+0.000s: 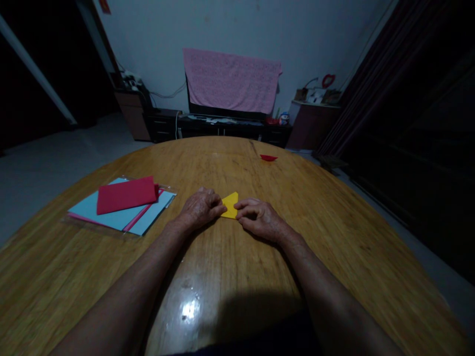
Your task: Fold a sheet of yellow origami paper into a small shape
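A small piece of folded yellow paper lies on the wooden table between my hands, its visible part roughly triangular with a point toward the top right. My left hand pinches its left corner between thumb and curled fingers. At the right edge, my right hand grips the paper with thumb and fingertips. Both forearms reach in from the near edge. The fingers hide the paper's side corners.
On the left of the round table lies a pack of light-blue paper in clear plastic, topped by folded red paper. A small red folded paper boat shape sits toward the far right. Beyond stands a low cabinet.
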`<state>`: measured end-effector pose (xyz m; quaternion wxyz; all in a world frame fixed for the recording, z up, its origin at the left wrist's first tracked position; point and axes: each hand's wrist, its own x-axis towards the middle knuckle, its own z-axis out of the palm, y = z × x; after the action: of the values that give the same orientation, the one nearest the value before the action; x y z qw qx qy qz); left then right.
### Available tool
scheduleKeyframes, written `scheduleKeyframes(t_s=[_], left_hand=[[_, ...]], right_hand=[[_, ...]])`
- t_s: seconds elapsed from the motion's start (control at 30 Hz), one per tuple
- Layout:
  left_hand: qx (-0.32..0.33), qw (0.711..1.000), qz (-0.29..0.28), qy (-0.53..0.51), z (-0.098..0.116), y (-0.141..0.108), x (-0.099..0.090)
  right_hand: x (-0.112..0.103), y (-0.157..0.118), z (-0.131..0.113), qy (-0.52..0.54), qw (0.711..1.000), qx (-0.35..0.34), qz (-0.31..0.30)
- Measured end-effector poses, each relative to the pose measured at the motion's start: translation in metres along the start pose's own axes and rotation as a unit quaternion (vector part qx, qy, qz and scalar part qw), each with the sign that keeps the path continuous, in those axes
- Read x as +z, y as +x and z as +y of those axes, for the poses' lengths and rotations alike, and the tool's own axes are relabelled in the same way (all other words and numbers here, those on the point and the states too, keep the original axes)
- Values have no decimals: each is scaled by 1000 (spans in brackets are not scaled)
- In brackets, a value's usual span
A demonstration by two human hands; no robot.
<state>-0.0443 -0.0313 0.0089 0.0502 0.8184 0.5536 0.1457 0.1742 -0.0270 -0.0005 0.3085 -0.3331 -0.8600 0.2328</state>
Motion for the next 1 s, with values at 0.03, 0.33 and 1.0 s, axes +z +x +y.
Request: scheduleKeyframes(t_s=[0.03,0.33,1.0], left_hand=[[-1,1000,-1,1,0,0,0],[0,1000,0,4,-1,1,2],[-19,1000,2,-12,-3,0,-2]], right_hand=[[0,0,1,4,1000,2,-1],[0,0,3,21,1000,3,2],[1,0,0,-39,999,-15,-26]])
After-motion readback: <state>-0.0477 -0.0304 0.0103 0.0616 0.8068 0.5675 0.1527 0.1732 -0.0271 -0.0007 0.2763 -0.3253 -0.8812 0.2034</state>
